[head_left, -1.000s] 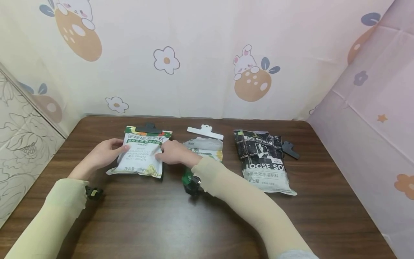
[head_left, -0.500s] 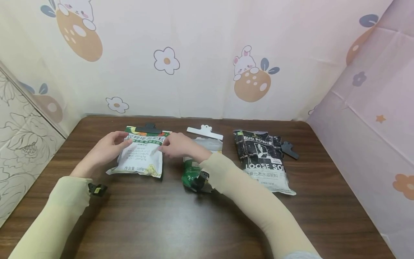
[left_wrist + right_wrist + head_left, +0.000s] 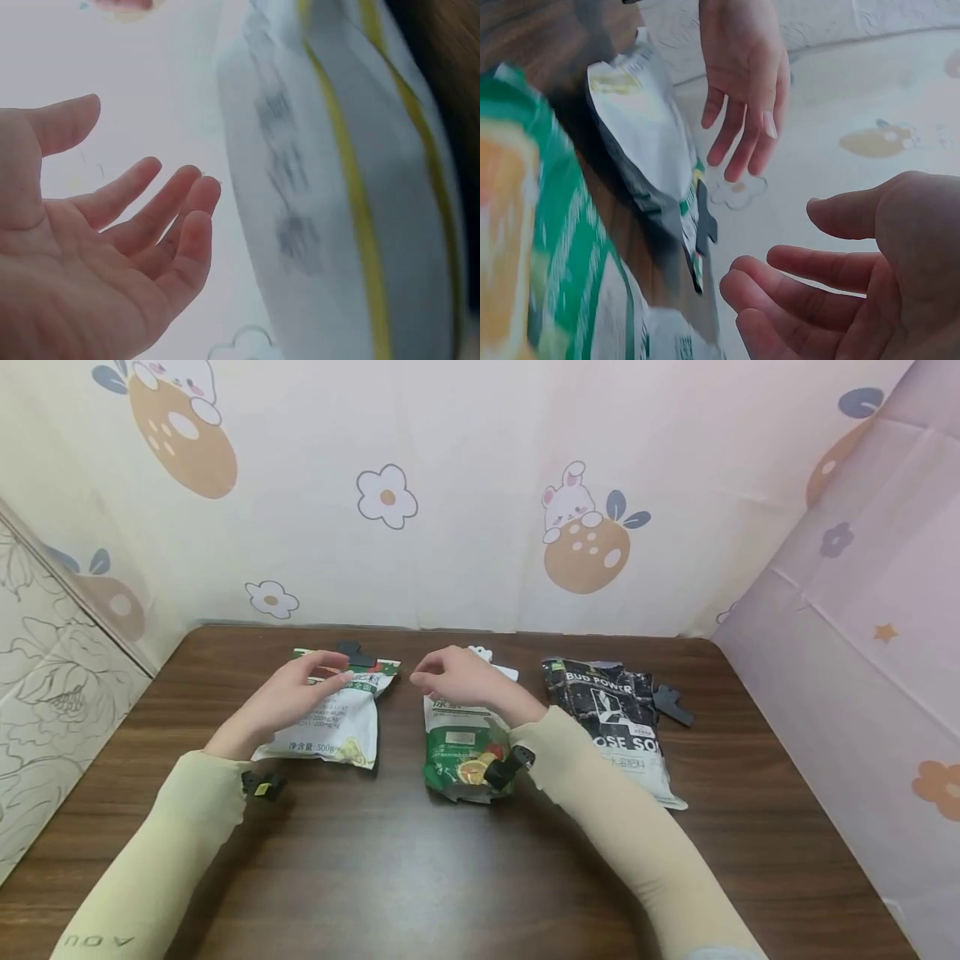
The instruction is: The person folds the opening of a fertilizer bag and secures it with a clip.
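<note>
My left hand [image 3: 296,695] hovers over the white printed pouch [image 3: 341,731] at the left, its fingers loosely bent. In the left wrist view that hand's thumb and fingers stand apart with nothing between them. A black clip [image 3: 357,654] sits across the pouch's top edge. Over the top of the green-and-white pouch [image 3: 450,741] in the middle is my right hand [image 3: 468,681], relaxed and holding nothing in the right wrist view. Behind this hand a white clip [image 3: 508,673] is partly hidden.
A black-and-white pouch [image 3: 603,710] marked LOOSE SO lies at the right, with a black clip [image 3: 672,704] at its right edge. The brown wooden table [image 3: 420,868] ends at a patterned curtain [image 3: 465,560] behind and at the sides.
Both hands have come away from the left pouch and moved rightward. My right hand now hovers over the middle pouch and covers part of the white clip; the pouches stay put.
</note>
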